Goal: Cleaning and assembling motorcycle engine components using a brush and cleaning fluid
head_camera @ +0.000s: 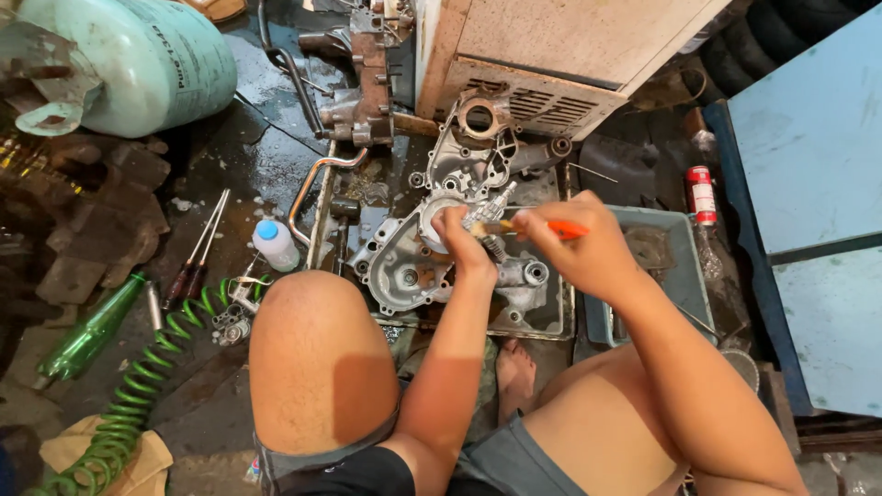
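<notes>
I squat over a shallow metal tray [542,321] that holds a grey aluminium engine case [404,266] and a second case half [478,152] behind it. My left hand [464,241] grips a small metal part over the case. My right hand [579,243] holds a brush with an orange handle [565,230], its bristles against that part. My knees frame the tray from below.
A pale green gas cylinder [138,55] lies at the top left. A green coiled air hose [138,395], a green bottle [87,335], two screwdrivers [197,253] and a small white bottle [274,243] lie on the wet floor at left. A blue-grey tray [680,266], a red can [702,193] and a blue cabinet [818,184] stand at right.
</notes>
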